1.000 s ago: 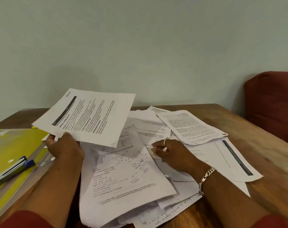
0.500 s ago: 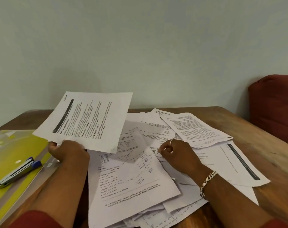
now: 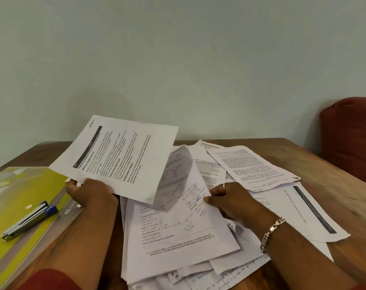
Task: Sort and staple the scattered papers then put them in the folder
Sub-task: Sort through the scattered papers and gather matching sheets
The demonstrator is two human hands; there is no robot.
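- the left hand [image 3: 90, 191] is gripping the near edge of a white printed sheet with a black header bar [image 3: 119, 158], fingers curled under it, and is holding it lifted and tilted above the table.
- the right hand [image 3: 232, 200] is pinching the right edge of a white sheet of printed sums with pen marks [image 3: 178, 222], whose far part is curling up off the heap; a ring is showing on one finger and a silver chain bracelet [image 3: 272, 231] is hanging at the wrist.
- a loose heap of overlapping white printed papers [image 3: 261, 170] is lying spread across the brown wooden table [image 3: 334, 176], under and around both hands.
- a yellow-green plastic folder [image 3: 14, 193] is lying flat at the table's left edge, just beside the left hand.
- a silver and blue stapler [image 3: 29, 220] is resting on top of the folder.
- a dark red cushion [image 3: 349, 137] is sitting at the far right, against the pale wall.
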